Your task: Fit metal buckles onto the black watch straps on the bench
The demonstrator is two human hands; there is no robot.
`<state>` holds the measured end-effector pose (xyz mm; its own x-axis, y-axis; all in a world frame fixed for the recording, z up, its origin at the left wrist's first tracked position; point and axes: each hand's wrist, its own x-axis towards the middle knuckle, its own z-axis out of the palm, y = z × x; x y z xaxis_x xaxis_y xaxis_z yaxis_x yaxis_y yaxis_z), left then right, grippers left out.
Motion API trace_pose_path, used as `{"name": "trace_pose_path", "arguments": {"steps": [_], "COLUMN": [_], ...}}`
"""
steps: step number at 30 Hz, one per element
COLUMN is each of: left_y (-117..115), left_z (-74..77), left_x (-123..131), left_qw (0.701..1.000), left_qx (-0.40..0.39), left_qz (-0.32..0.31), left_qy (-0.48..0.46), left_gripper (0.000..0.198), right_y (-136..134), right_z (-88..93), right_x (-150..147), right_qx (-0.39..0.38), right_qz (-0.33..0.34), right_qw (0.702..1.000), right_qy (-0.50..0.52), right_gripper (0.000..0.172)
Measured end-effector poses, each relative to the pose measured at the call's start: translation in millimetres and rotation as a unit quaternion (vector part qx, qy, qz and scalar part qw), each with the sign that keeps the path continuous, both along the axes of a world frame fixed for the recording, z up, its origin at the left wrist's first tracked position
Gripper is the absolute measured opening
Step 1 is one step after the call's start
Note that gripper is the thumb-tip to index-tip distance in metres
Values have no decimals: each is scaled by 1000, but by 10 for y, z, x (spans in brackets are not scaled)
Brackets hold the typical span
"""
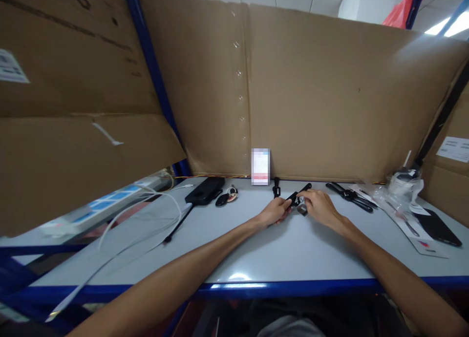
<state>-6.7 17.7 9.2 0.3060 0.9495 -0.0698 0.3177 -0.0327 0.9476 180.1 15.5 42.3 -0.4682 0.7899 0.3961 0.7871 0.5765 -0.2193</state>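
Both my hands meet at the middle of the grey table (256, 249). My left hand (275, 211) is closed around the near end of a slim black strap-like piece (297, 194). My right hand (319, 205) is curled over its other side, fingers pinched at a small grey metal part (302, 209) on it. The far end of the black piece pokes out beyond my fingers towards the cardboard wall. A short black part (276, 187) lies just behind my left hand.
Cardboard walls (311, 93) close the back and sides. On the left lie a black box (205, 190), a key fob (227, 197), white cables (146, 215) and a power strip (106, 205). More black straps (350, 195), plastic bags (403, 185) and a black phone (437, 227) lie right.
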Motion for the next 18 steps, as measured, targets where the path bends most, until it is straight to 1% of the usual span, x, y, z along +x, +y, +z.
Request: {"name": "trace_pose_path", "arguments": {"steps": [3,4,6,8,10,12,13,18], "left_y": [-11,-14,-14,-8,1,7,10,17], "left_z": [10,13,15,10,1,-8,-11,-16], "left_x": [0,-1,-2,-4,-6,-7,-6,-6], "left_qw": [1000,1000,1000,1000,1000,1000,1000,1000], "left_qx": [1,0,-1,0,3,3,1,-9], "left_qz": [3,6,7,4,-2,-2,1,9], "left_qy": [-4,-4,-1,0,-1,-3,-2,-5], "left_gripper": [41,42,43,43,43,41,40,36], "right_y": [-6,-6,1,13,26,37,42,40], "right_z": [11,12,5,-6,-18,-28,-31,-27], "right_x": [1,0,0,0,1,5,8,11], "right_qx": [-19,-21,-11,5,6,-5,-11,-8], "right_qz": [41,36,6,-5,26,60,63,1], "right_qw": [999,999,1000,1000,1000,998,998,1000], "right_qy": [-14,-21,-20,-5,8,6,2,-20], "right_gripper": [43,42,40,41,45,44,43,39]}}
